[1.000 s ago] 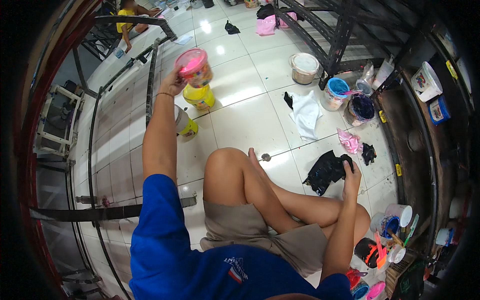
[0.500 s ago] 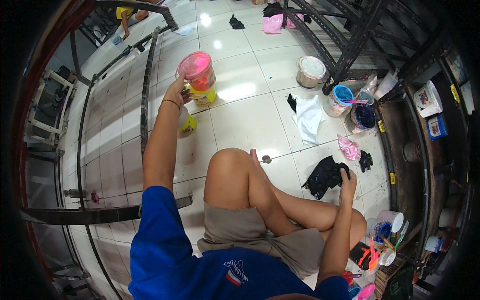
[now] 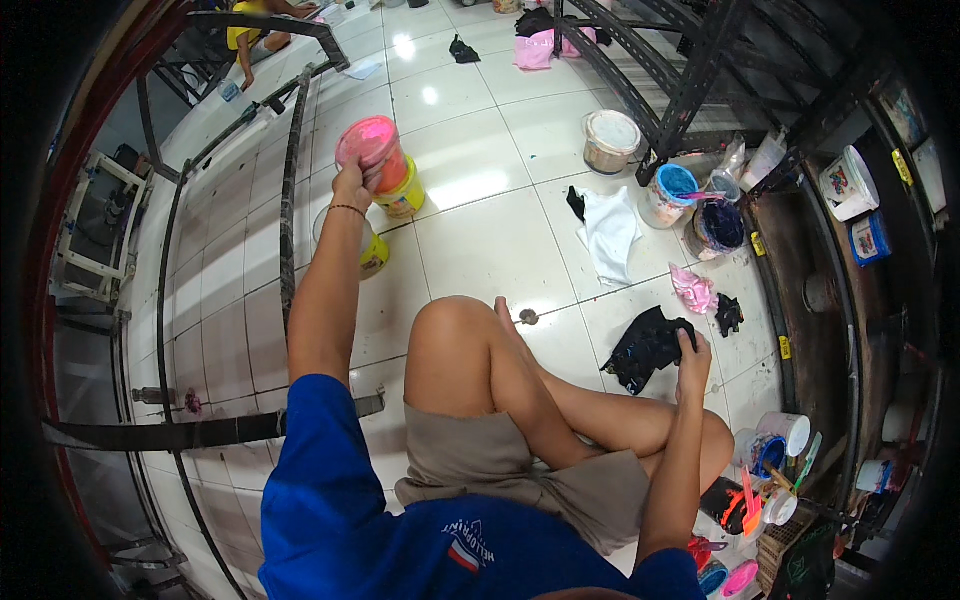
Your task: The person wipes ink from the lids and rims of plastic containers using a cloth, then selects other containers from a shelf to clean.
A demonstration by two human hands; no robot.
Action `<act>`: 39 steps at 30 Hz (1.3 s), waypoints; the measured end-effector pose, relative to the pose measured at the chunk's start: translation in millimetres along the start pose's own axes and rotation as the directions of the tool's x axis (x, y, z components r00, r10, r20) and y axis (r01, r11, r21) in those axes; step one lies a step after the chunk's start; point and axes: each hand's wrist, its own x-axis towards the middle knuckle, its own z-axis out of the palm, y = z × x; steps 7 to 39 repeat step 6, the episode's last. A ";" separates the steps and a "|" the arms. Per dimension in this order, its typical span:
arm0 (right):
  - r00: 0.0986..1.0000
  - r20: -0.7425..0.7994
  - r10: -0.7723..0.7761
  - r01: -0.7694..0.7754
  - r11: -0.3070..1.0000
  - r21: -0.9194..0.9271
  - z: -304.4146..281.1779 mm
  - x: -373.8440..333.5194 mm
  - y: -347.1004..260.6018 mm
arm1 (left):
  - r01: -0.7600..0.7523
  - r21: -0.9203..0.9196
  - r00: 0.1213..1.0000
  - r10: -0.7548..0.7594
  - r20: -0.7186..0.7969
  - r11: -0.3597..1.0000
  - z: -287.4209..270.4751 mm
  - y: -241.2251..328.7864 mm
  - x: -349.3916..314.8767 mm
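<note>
My left hand (image 3: 353, 187) reaches far out with its fingers closed on the near rim of a pink-lidded tub (image 3: 368, 140). That tub leans toward me over a yellow tub (image 3: 404, 196); whether the two touch is hard to see. Another tub with a yellow label (image 3: 375, 257) stands nearer, partly behind my left forearm. At the right, by my knee, my right hand (image 3: 694, 362) pinches the edge of a crumpled black cloth (image 3: 645, 350) that lies on the floor.
A white cloth (image 3: 608, 238), a pink rag (image 3: 692, 288) and a small black rag (image 3: 729, 315) lie ahead right. Beyond stand a white-lidded tub (image 3: 611, 140) and a blue paint tub (image 3: 672, 195) by a black metal rack (image 3: 690, 90). A metal frame (image 3: 292, 190) runs along the left.
My left hand has closed further round the pink-lidded tub's rim. The tub has shifted left and toward me, showing more of the yellow tub. My right hand stays on the black cloth.
</note>
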 end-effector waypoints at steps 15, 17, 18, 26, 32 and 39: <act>1.000 -0.004 0.018 -0.017 0.995 0.094 -9.7 -20.0 -22.1 | 0.104 0.028 0.984 -0.107 0.146 0.994 72.3 -32.5 -65.7; 1.000 -0.004 0.018 -0.017 0.995 0.094 -9.7 -20.0 -22.1 | 0.104 0.028 0.984 -0.107 0.146 0.994 72.3 -32.5 -65.7; 1.000 -0.004 0.018 -0.017 0.995 0.094 -9.7 -20.0 -22.1 | 0.104 0.028 0.984 -0.107 0.146 0.994 72.3 -32.5 -65.7; 1.000 -0.004 0.018 -0.017 0.995 0.094 -9.7 -20.0 -22.1 | 0.104 0.028 0.984 -0.107 0.146 0.994 72.3 -32.5 -65.7; 1.000 -0.004 0.018 -0.017 0.995 0.094 -9.7 -20.0 -22.1 | 0.104 0.028 0.984 -0.107 0.146 0.994 72.3 -32.5 -65.7; 1.000 -0.004 0.018 -0.017 0.995 0.094 -9.7 -20.0 -22.1 | 0.104 0.028 0.984 -0.107 0.146 0.994 72.3 -32.5 -65.7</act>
